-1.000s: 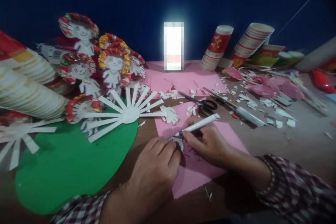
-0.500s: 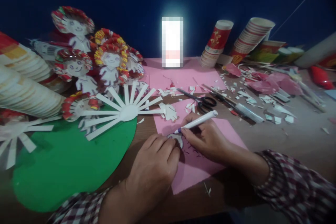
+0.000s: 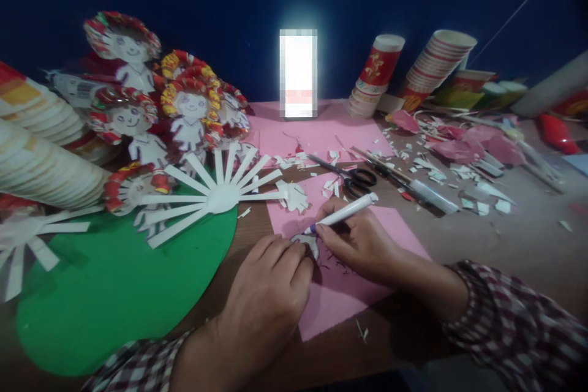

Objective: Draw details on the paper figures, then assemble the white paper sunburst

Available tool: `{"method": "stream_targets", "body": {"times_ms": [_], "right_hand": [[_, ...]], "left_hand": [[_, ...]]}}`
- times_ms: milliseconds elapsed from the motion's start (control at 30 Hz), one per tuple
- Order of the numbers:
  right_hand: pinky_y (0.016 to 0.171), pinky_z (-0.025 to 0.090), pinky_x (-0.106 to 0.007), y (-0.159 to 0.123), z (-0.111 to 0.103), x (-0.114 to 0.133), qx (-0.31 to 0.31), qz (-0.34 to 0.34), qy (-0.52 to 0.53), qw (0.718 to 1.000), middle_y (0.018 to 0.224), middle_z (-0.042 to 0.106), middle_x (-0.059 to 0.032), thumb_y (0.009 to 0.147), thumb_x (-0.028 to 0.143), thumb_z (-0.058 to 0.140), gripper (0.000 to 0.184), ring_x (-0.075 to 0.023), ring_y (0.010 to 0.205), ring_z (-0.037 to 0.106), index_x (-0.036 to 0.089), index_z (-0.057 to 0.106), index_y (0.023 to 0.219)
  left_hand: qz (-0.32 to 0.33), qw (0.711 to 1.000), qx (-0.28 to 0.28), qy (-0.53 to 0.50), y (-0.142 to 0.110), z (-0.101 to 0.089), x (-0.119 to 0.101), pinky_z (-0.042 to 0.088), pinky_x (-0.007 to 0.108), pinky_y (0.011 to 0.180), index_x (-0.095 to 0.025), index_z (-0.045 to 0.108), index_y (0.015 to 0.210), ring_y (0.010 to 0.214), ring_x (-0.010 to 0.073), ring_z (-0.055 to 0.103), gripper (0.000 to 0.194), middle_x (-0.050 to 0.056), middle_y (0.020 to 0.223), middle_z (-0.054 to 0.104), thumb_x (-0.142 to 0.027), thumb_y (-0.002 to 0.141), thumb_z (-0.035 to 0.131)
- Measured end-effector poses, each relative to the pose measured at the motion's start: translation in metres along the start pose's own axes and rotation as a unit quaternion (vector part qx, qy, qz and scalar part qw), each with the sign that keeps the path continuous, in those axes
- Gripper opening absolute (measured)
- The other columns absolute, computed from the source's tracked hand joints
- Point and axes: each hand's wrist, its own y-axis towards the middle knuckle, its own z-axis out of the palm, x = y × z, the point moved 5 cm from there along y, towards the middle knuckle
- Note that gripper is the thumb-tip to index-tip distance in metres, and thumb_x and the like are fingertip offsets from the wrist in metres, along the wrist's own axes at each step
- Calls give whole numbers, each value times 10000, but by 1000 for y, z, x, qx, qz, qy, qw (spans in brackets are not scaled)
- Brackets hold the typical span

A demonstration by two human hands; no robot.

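My right hand (image 3: pixel 362 242) is closed around a white marker (image 3: pixel 346 211), its purple-collared tip down at a small white paper cutout (image 3: pixel 309 246). My left hand (image 3: pixel 273 285) has its fingers curled together over the cutout's near left edge, hiding part of it and its fingertips. Both lie on a pink sheet (image 3: pixel 340 300), which carries short dark pen strokes beside the cutout. Just beyond the hands rests another white paper cutout (image 3: pixel 294 196), touching a strip of a white paper cup cut into a fan of rays (image 3: pixel 223 199).
Black-handled scissors (image 3: pixel 361 180) lie beyond my right hand among paper scraps. A green round board (image 3: pixel 133 294) is at left, with decorated paper figures (image 3: pixel 188 104) and stacked cups (image 3: pixel 50 159) behind. A lit, blurred-out screen (image 3: pixel 298 73) stands at the back, red cups (image 3: pixel 379 67) right of it.
The whole view has shifted very slightly, so things sit a little further left. Both hands keep nearly the same pose, with the marker tip still at the cutout.
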Motion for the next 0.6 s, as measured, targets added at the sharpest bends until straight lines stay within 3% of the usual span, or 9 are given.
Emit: {"method": "stream_targets", "body": {"times_ms": [600], "right_hand": [[584,406,-220,0,-3,0,-5,13,-16,1000,673,550,12,826,140,512,63,-108,614,504,175,530,776]], "left_hand": [[0,1000,-11,0,0,0,0,515,447,753,-108,643,858,829,247,562,191,104,879,633,-107,855,451]]}}
